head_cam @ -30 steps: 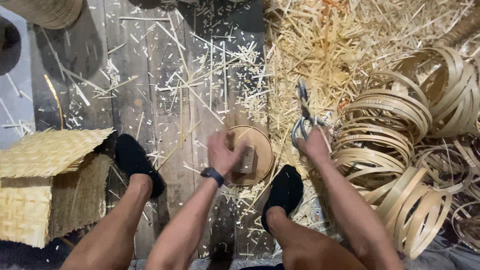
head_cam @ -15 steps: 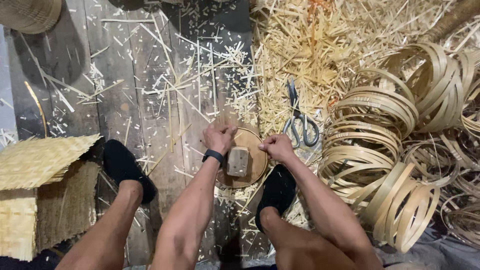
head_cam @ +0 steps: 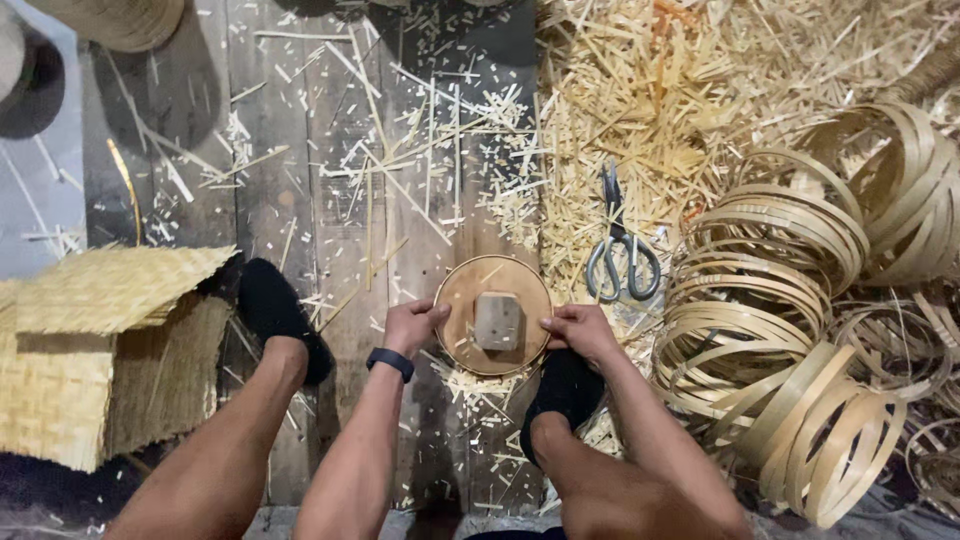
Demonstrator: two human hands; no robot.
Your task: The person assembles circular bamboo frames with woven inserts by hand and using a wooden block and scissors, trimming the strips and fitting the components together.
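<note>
Round wooden disc point(head_cam: 494, 316) flat, block up — hands point(head_cam: 412, 324) gripping rim.

Bare forearms and bare lower legs — no sleeves show. A dark wristband point(head_cam: 390, 363) circles the wrist behind the left hand point(head_cam: 412, 326); the right hand point(head_cam: 580, 330) wears nothing. Both feet wear black shoes point(head_cam: 280, 315) — plain, low-cut.

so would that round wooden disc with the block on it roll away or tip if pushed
Probably not: the round wooden disc lies flat on the plank floor, so it would likely slide. It looks rigid, gripped at both edges by the left hand and right hand. The square wooden block could shift if loose.
</note>
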